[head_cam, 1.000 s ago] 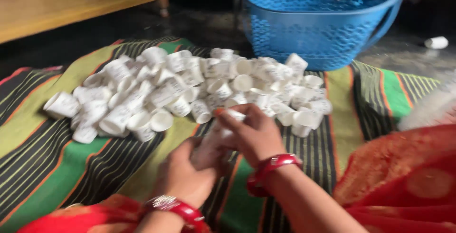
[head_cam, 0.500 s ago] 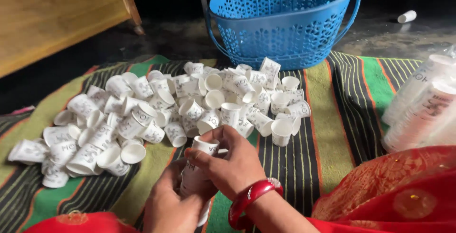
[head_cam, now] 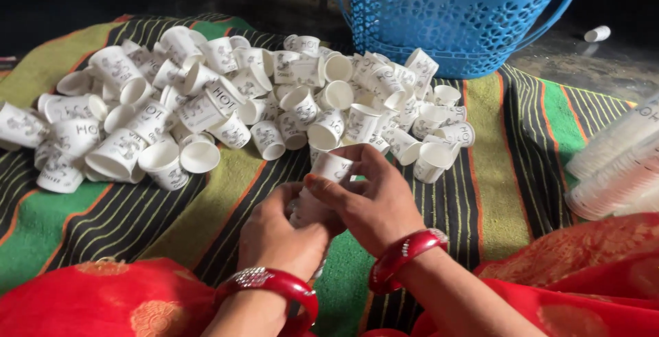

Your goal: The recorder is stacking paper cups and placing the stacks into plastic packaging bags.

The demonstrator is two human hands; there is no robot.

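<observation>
Two hands meet over striped cloth point(head_cam: 494, 186): left hand point(head_cam: 281, 237) wraps small stacked white paper cups point(head_cam: 322, 196); right hand point(head_cam: 374, 203) fingertips pinch the top cup's rim point(head_cam: 334, 165).

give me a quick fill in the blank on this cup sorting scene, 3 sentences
1. Both hands hold a stack of small white ____.
2. Behind the loose cups stands a ____ plastic basket.
3. Each wrist wears a ____ bangle.

Missing words: cups; blue; red
</observation>
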